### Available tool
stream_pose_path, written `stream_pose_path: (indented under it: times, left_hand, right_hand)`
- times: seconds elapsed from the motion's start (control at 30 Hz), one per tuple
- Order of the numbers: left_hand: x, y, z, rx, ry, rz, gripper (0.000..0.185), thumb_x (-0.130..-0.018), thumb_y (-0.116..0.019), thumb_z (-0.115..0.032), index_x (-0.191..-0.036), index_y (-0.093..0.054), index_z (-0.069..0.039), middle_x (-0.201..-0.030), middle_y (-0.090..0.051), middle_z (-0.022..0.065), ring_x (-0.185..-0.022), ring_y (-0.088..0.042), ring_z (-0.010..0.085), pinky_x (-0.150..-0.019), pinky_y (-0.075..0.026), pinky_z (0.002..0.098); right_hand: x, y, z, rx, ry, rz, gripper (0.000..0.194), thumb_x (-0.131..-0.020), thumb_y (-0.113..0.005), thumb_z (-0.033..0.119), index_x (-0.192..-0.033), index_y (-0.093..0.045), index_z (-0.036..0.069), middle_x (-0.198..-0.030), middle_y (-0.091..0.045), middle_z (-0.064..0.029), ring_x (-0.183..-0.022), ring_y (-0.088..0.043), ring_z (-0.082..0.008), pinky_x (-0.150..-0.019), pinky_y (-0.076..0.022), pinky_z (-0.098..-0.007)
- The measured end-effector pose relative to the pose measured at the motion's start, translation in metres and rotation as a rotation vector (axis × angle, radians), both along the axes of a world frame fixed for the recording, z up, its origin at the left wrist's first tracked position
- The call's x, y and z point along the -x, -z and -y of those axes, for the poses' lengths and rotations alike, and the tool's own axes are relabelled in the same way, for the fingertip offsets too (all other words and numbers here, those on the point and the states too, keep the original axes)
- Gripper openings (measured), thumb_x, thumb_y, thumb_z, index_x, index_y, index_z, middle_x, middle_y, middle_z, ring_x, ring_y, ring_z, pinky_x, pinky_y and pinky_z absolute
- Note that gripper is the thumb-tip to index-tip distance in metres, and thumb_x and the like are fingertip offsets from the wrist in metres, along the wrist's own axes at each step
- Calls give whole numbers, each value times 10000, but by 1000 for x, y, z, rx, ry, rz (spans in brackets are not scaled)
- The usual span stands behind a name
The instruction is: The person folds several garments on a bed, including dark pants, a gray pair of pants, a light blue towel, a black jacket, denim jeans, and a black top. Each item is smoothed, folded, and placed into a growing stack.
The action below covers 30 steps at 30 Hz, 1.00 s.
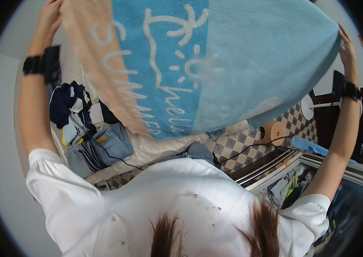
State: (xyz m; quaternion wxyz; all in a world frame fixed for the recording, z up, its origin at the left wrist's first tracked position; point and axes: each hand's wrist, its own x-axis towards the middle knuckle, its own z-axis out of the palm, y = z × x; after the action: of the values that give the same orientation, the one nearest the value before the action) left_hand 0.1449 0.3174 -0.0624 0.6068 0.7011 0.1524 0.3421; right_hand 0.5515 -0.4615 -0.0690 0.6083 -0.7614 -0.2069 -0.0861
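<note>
A large beach towel (245,61) is stretched out in the air between my raised hands. It is printed in peach and two blues, with white lettering, a palm tree and a sun. My left hand (50,19) grips its edge at the upper left. At the upper right, my right hand (346,41) pinches a corner, which pulls the cloth to a point. The towel's top edge runs out of view. Its lower edge hangs over a bed with a pale cover (168,147) and hides much of it.
Dark and pale clothes (69,102) lie heaped on the bed's left side, beside folded jeans (114,141) and grey striped trousers (83,157). A tan stool (272,132) and a cable (252,146) are on the checkered floor (232,144). At right, clothes (287,186) fill a glass-sided cabinet.
</note>
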Motion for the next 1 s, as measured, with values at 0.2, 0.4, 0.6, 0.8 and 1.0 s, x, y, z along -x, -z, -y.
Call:
stream_pose_path:
  times: [0.2, 0.4, 0.6, 0.8, 1.0]
  left_hand:
    - [-103, 173, -25, -32, -107, -230, 427, -798, -636, 29, -1211, -532, 53, -1120, -601, 177, -1034, -594, 279, -885, -511, 363]
    - [-121, 300, -19, -74, 14, -386, 515, -789, -569, 48, -1299, -504, 19, -1204, -584, 184, -1104, -569, 279, -941, -480, 361]
    - [40, 477, 50, 70, 93, -940, 281, -900, -613, -103, -1173, -595, -39, -985, -652, 27, -837, -607, 123, -743, -500, 266]
    - [246, 632, 231, 675, -4, -1298, 167, -897, -624, -166, -975, -658, -22, -813, -641, 63, -699, -603, 143, -595, -498, 280]
    - [248, 696, 285, 756, -211, -1245, 336, -879, -702, -266, -1058, -626, 7, -900, -627, 67, -771, -593, 134, -643, -501, 256]
  right_hand:
    - [-65, 141, -114, 45, -83, -317, 400, -985, -513, 161, -1385, -526, 165, -1335, -558, -48, -1216, -493, -163, -1064, -341, -326]
    - [-112, 291, -152, 159, -169, -426, 458, -974, -542, 199, -1422, -468, 134, -1356, -537, -67, -1281, -460, -193, -1087, -320, -325]
    - [6, 456, -109, 490, -12, -668, 455, -929, -563, 217, -1352, -497, 59, -1136, -604, -91, -1030, -553, -187, -881, -441, -303]
    - [252, 576, -31, 334, 156, -1425, 506, -969, -506, 221, -1425, -373, 46, -1340, -531, -138, -1128, -576, -260, -928, -469, -388]
    - [373, 610, 21, 109, 361, -1556, 381, -937, -585, 143, -1290, -494, 31, -1167, -586, -109, -996, -605, -232, -829, -514, -344]
